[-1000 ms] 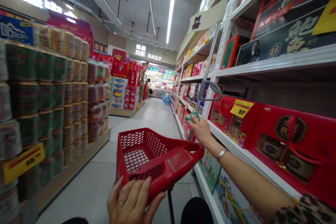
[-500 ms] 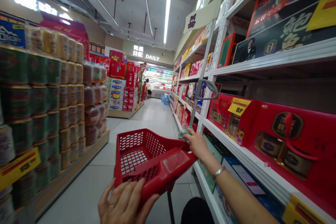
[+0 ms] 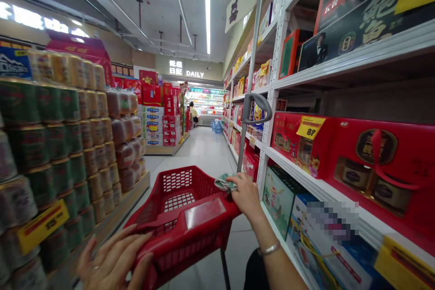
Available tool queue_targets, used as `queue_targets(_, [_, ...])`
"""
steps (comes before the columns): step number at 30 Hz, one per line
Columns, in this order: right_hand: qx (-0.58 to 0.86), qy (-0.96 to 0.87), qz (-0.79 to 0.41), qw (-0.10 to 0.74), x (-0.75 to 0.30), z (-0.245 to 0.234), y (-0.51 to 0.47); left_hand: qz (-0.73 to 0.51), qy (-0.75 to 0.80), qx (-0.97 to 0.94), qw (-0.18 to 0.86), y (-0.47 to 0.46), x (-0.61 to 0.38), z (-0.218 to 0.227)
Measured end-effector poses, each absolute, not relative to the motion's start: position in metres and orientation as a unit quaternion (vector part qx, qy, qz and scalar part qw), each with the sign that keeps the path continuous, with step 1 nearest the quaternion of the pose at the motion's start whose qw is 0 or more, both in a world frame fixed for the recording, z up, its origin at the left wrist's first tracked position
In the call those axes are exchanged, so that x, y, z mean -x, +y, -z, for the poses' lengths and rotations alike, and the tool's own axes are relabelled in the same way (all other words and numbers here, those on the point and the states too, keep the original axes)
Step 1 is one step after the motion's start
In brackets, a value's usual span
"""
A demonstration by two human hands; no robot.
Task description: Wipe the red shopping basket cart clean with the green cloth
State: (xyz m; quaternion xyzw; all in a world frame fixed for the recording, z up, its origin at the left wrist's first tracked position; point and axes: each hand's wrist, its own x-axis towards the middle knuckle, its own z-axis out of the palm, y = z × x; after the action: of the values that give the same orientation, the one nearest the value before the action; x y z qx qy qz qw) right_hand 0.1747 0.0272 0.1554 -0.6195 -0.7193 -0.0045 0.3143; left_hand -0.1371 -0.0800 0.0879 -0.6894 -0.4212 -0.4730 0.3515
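A red plastic shopping cart point(image 3: 159, 217) with perforated basket walls stands tilted in front of me, and its visible basket floor looks bare. My left hand point(image 3: 115, 258) is closed over the near left end of its handle bar, fingers on top. At the right end, my right hand point(image 3: 246, 195) holds a crumpled green-and-white cloth point(image 3: 226, 183) against the cart's rim. A silvery pole point(image 3: 250, 63) rises behind that hand, carrying a grey loop handle point(image 3: 256, 108) and a cream flag point(image 3: 243, 7) with a bear print. The right fingertips are partly hidden by the cloth.
White shelving point(image 3: 316, 167) with red gift boxes point(image 3: 370, 158) runs close along my right. Stacked cans point(image 3: 44, 145) stand on a low platform at left. Ahead, the tiled aisle point(image 3: 204, 145) leads past stacked cartons point(image 3: 156, 122) to a person point(image 3: 193, 112) near lit refrigerated shelves.
My left hand and the cart's near left end have moved left and down. The right hand with the cloth has shifted slightly left, and the flag pole leans less.
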Motion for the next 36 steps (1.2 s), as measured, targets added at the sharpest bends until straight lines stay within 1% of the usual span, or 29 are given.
queue_targets(3, [0.624, -0.700, -0.012, 0.347, -0.174, -0.152, 0.028, 0.471, -0.427, 0.697, 0.333, -0.080, 0.134, -0.090])
queue_targets(6, [0.630, -0.686, -0.014, 0.364, -0.173, -0.153, 0.030, 0.494, -0.439, 0.683, 0.309, -0.073, 0.131, -0.090])
queue_targets(13, [0.646, -0.691, -0.031, 0.322, -0.148, -0.160, 0.027, 0.514, -0.500, 0.667, 0.200, -0.035, 0.168, -0.090])
queue_targets(15, [0.641, -0.695, -0.034, 0.325, -0.138, -0.157, 0.025, 0.524, -0.509, 0.662, 0.167, -0.021, 0.183, -0.091])
queue_targets(17, [0.606, -0.702, -0.041, 0.372, -0.132, -0.151, 0.022, 0.530, -0.528, 0.649, 0.135, -0.008, 0.196, -0.093])
queue_targets(21, [0.480, -0.651, -0.035, 0.588, -0.144, -0.140, 0.014, 0.515, -0.598, 0.608, 0.085, 0.006, 0.208, -0.102])
queue_targets(23, [0.455, -0.607, -0.010, 0.651, -0.157, -0.139, 0.010, 0.493, -0.637, 0.588, 0.079, 0.007, 0.208, -0.106])
queue_targets(25, [0.452, -0.600, 0.005, 0.660, -0.166, -0.136, 0.006, 0.480, -0.667, 0.561, 0.101, 0.006, 0.206, -0.107])
queue_targets(27, [0.442, -0.633, -0.010, 0.636, -0.167, -0.129, 0.003, 0.493, -0.672, 0.527, 0.166, 0.004, 0.200, -0.105])
queue_targets(30, [0.416, -0.700, -0.065, 0.577, -0.152, -0.111, 0.002, 0.532, -0.586, 0.521, 0.319, 0.002, 0.180, -0.098])
queue_targets(32, [0.421, -0.708, -0.088, 0.560, -0.136, -0.101, 0.005, 0.511, -0.508, 0.577, 0.384, 0.003, 0.156, -0.092])
queue_targets(34, [0.414, -0.708, -0.112, 0.562, -0.122, -0.097, 0.007, 0.505, -0.467, 0.614, 0.387, 0.004, 0.124, -0.087])
queue_targets(36, [0.394, -0.716, -0.131, 0.562, -0.114, -0.098, 0.006, 0.489, -0.440, 0.660, 0.363, 0.003, 0.090, -0.082])
